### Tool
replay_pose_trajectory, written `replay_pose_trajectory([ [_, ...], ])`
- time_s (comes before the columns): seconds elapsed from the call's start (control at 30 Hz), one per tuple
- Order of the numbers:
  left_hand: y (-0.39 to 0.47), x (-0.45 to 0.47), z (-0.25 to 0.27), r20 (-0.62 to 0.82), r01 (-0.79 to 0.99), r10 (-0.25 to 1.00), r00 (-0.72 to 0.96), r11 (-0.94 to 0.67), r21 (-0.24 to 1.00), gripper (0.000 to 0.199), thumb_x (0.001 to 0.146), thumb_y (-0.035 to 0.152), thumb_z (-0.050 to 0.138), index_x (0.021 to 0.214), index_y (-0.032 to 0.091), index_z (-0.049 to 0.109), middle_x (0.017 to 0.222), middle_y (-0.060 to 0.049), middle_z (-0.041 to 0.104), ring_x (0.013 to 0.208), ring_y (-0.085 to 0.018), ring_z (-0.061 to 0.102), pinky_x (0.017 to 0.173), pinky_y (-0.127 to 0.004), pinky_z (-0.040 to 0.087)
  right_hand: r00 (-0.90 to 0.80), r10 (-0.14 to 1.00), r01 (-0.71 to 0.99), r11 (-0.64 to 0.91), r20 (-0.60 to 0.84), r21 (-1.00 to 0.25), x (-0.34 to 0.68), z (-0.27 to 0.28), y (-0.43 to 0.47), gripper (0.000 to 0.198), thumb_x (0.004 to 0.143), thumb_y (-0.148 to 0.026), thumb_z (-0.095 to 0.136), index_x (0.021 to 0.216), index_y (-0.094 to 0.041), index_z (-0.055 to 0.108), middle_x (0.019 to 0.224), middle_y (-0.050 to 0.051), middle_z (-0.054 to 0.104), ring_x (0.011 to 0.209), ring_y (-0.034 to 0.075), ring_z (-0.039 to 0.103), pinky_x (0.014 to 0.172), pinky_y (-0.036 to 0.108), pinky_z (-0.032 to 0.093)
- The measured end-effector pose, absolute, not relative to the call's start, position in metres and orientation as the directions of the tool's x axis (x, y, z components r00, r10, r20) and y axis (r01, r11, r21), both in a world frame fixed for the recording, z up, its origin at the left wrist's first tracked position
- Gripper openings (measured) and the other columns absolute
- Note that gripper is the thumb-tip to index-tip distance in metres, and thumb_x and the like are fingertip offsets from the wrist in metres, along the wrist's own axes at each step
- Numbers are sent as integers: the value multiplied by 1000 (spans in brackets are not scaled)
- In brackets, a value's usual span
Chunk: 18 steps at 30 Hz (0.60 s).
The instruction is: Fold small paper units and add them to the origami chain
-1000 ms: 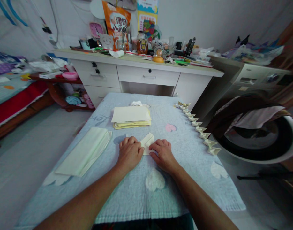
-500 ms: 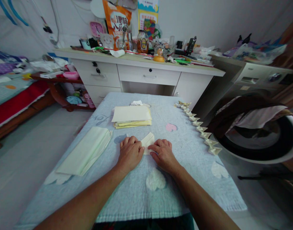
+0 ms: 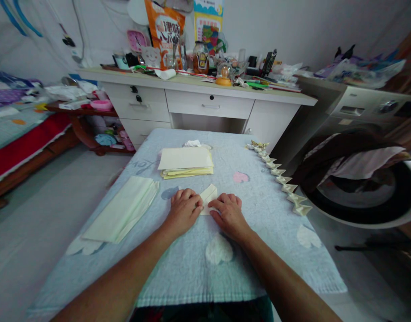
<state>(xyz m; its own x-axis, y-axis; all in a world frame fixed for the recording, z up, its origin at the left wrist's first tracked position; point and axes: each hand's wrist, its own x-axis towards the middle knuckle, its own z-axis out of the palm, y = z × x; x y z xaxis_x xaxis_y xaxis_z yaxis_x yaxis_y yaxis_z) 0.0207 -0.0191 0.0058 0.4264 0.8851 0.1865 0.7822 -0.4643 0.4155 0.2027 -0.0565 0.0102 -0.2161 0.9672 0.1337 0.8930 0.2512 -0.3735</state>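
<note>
A small cream sheet of paper [image 3: 209,194], partly folded with a slanted top corner, lies on the cloth-covered table [image 3: 178,273] between my hands. My left hand [image 3: 185,208] has its fingers curled, thumb and forefinger closed on the paper's left edge. My right hand [image 3: 228,210] rests on the right side of the paper, its forefinger and thumb pressing on it; the other fingers are bent. Just beyond lies a stack of cream and yellow paper [image 3: 186,159]. Larger pale green folded sheets [image 3: 121,210] lie to the left.
Several folded paper pieces [image 3: 284,180] stand in a slanting row along the table's right side. A crumpled white tissue [image 3: 192,143] lies behind the stack. Beyond the table is a cluttered white desk [image 3: 210,100]. A washing machine [image 3: 356,107] with its door open stands at right.
Both hands stay on the paper in almost the same pose. The whole view has shifted very slightly; nothing has been picked up or let go.
</note>
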Motion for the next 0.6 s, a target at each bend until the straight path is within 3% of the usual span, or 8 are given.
replay_pose_trajectory([
  [0.6,-19,11,10,101,787,878,468,-466,404,16,82,35,57,96,26,57,106,-2,50,102,-24,44,87,-39,36,-193,969,922,232,152,-311,191,10,-54,28,88,-49,53,101,-27,64,98,6,53,96,24,41,86,40,25],
])
